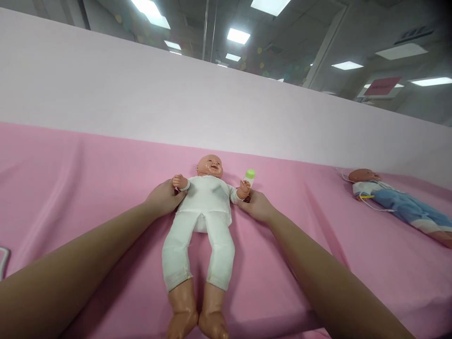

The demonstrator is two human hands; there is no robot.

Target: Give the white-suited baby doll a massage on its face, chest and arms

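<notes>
Both forearms run in from the bottom edge, cut off at the elbows, to a doll (pixel 205 207) lying face up on the pink sheet (pixel 70 188). Left hand (pixel 163 197) wraps the doll's wrist, fingers partly hidden; right hand (pixel 257 205) pinches the other wrist beside a small bottle (pixel 249 176), fingertips unclear. Well right lies a second doll (pixel 399 202), its feet cut off.

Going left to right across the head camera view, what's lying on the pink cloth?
Grey object at the left edge → left hand → doll in white → small green-capped bottle → right hand → doll in blue.
</notes>
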